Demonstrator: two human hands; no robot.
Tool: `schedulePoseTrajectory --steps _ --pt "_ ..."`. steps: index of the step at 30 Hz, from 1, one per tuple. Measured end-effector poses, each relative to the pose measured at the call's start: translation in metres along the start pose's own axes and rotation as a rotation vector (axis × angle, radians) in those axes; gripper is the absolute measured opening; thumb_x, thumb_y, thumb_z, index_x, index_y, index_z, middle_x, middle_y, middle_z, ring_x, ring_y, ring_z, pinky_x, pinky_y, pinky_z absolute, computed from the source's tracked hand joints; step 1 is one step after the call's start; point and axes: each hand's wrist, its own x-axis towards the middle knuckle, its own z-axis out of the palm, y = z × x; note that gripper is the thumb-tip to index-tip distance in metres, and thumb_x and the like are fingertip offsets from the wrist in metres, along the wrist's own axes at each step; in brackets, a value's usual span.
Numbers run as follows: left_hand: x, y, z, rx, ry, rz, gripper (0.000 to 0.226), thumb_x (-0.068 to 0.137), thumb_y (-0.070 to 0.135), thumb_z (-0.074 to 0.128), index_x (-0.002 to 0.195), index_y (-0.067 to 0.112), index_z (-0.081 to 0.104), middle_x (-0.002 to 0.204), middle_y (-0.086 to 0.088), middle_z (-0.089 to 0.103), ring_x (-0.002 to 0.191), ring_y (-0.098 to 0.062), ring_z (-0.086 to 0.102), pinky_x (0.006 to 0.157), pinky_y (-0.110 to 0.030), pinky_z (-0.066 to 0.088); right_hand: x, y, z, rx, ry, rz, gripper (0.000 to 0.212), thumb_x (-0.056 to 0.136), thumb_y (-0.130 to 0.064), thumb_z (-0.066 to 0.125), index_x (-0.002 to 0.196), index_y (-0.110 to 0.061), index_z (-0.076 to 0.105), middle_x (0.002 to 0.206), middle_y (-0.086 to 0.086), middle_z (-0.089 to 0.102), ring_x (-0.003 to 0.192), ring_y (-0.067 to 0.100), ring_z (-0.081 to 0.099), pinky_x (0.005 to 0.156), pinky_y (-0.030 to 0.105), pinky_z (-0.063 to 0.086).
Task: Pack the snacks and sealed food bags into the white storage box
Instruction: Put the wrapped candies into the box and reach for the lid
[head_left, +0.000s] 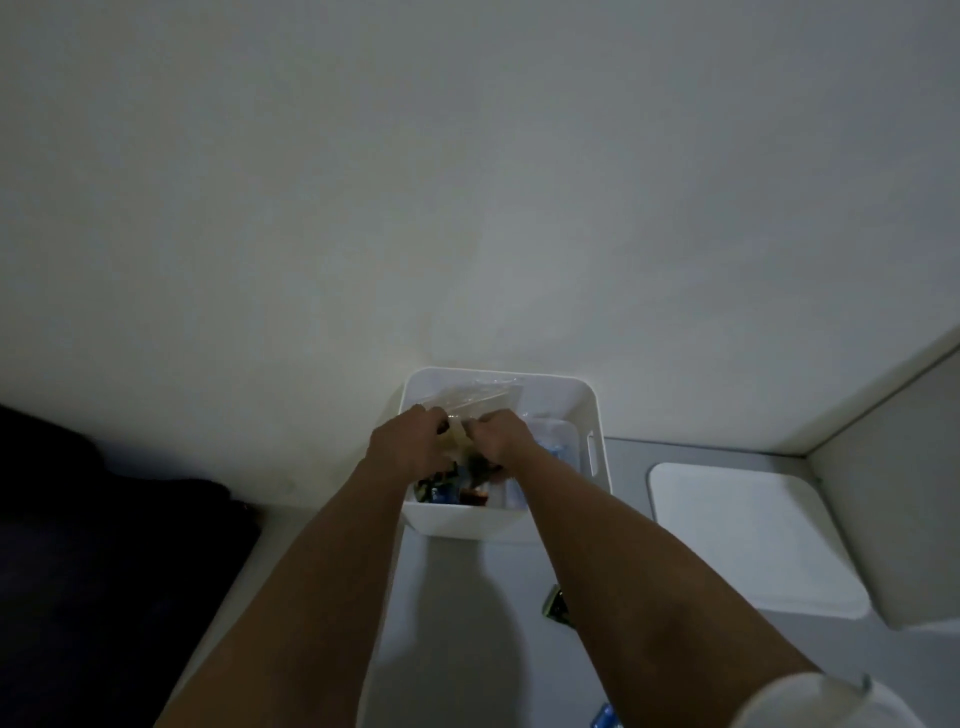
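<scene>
The white storage box stands on a grey surface against the wall. Both my hands reach into it from above. My left hand and my right hand pinch a clear sealed food bag that stands upright at the back of the box. Below my hands, several dark and blue snack packets lie inside the box near its front wall. A clear container with blue contents sits in the right half of the box.
A flat white lid lies to the right of the box. A small greenish packet rests on the grey surface by my right forearm. A blue item peeks in at the bottom edge. Dark fabric fills the left.
</scene>
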Motion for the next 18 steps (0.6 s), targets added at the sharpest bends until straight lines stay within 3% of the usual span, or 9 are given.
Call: schedulePoseTrajectory --steps 3,6,9,14,18 --pt "-0.006 0.003 -0.002 0.001 0.023 0.014 0.056 0.073 0.054 0.073 0.123 0.029 0.061 0.121 0.002 0.064 0.103 -0.022 0.066 0.084 -0.039 0.057 -0.004 0.004 -0.01 0.001 0.088 -0.019 0.032 0.098 -0.036 0.054 0.092 -0.01 0.071 0.094 0.013 0.069 0.095 0.034 0.068 0.086 0.037 0.055" --pt "-0.018 0.016 0.002 -0.009 0.109 0.018 0.046 0.083 0.046 0.067 0.125 0.026 0.061 0.126 0.001 0.062 0.111 -0.024 0.063 0.088 -0.036 0.051 -0.02 0.015 -0.027 0.04 0.193 -0.034 0.033 0.095 -0.037 0.059 0.098 -0.009 0.075 0.097 0.012 0.073 0.095 0.032 0.07 0.087 0.043 0.058" --pt "-0.036 0.037 0.01 -0.037 0.184 0.045 0.04 0.085 0.04 0.065 0.123 0.028 0.062 0.125 0.0 0.064 0.113 -0.025 0.062 0.089 -0.037 0.049 -0.044 0.04 -0.05 0.052 0.299 -0.036 0.032 0.095 -0.039 0.06 0.105 -0.012 0.075 0.109 0.009 0.075 0.102 0.027 0.068 0.091 0.031 0.053" --pt "-0.063 0.088 0.032 -0.073 0.295 0.172 0.019 0.086 0.042 0.061 0.097 0.027 0.066 0.099 0.001 0.067 0.094 -0.026 0.066 0.069 -0.033 0.049 -0.088 0.107 -0.088 0.042 0.47 -0.02 0.03 0.095 -0.037 0.057 0.103 -0.014 0.074 0.103 0.006 0.075 0.096 0.024 0.068 0.081 0.026 0.047" --pt "-0.086 0.131 0.066 -0.124 0.294 0.241 0.03 0.088 0.042 0.064 0.112 0.024 0.068 0.106 0.001 0.069 0.097 -0.022 0.066 0.076 -0.035 0.052 -0.137 0.176 -0.113 0.073 0.542 0.037 0.025 0.095 -0.035 0.056 0.089 -0.016 0.071 0.086 0.0 0.071 0.086 0.021 0.066 0.073 0.026 0.044"
